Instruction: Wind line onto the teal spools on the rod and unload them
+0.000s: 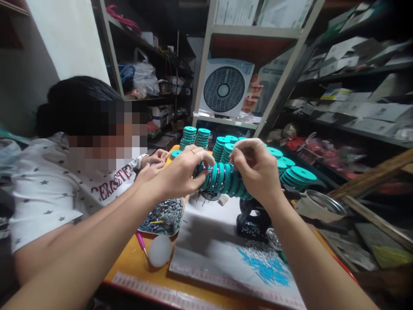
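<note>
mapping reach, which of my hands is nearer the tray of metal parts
Left. Your left hand is up and right of the tray, at the left end of the green disc row; your right hand is farther right, by the row's other end.

The discs (217,177) in the central row appear to be smooth plastic with a soft sheen. Below the row, a matt board (200,254) lies on a glossy table (125,265); to its left are a cloth shirt (54,189) and metallic-looking small parts (171,210). Behind it stands a plastic fan (223,90); to its right, a shiny metal tin (309,212) and a rough wooden plank (371,173).
</note>
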`<act>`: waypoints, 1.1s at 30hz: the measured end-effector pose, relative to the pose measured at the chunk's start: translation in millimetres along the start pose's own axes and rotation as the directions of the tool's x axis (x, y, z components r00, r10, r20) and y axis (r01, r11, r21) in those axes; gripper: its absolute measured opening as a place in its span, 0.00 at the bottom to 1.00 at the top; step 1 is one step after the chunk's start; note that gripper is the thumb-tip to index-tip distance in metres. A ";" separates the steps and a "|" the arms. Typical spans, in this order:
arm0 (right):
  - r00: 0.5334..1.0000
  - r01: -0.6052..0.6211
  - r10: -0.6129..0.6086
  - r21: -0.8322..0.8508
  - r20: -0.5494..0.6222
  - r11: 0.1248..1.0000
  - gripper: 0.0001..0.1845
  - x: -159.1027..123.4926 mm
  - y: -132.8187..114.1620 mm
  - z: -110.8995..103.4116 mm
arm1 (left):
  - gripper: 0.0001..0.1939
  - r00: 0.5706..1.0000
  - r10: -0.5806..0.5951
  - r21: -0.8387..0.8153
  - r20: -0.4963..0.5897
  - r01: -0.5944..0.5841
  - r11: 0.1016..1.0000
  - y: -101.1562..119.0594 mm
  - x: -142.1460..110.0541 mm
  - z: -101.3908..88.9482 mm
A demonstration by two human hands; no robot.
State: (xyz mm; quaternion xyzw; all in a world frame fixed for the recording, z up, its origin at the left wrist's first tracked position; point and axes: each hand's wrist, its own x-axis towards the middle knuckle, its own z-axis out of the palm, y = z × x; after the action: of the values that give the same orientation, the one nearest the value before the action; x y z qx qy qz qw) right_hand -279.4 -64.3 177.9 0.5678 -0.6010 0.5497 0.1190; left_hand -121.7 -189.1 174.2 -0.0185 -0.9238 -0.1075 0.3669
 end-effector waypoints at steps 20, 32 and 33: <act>0.972 -0.219 0.201 0.168 0.122 0.961 0.06 26.8 21.1 2.7 | 0.21 0.999 0.038 -0.293 0.021 -0.030 0.956 -12.4 3.6 8.6; 0.933 -0.279 0.282 -0.044 0.222 0.959 0.03 53.3 43.3 12.7 | 0.42 0.946 0.177 -0.013 0.271 -0.180 0.984 -17.3 -8.2 2.7; 0.933 -0.272 0.280 -0.068 0.225 0.960 0.03 54.2 44.3 12.9 | 0.43 0.942 0.170 0.005 0.289 -0.179 0.984 -16.7 -8.8 1.6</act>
State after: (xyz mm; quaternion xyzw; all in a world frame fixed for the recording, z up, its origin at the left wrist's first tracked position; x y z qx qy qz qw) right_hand -327.0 -115.5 191.5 0.5360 -0.6942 0.4800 -0.0204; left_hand -118.2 -204.7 163.9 -0.1102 -0.9636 -0.0565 0.2371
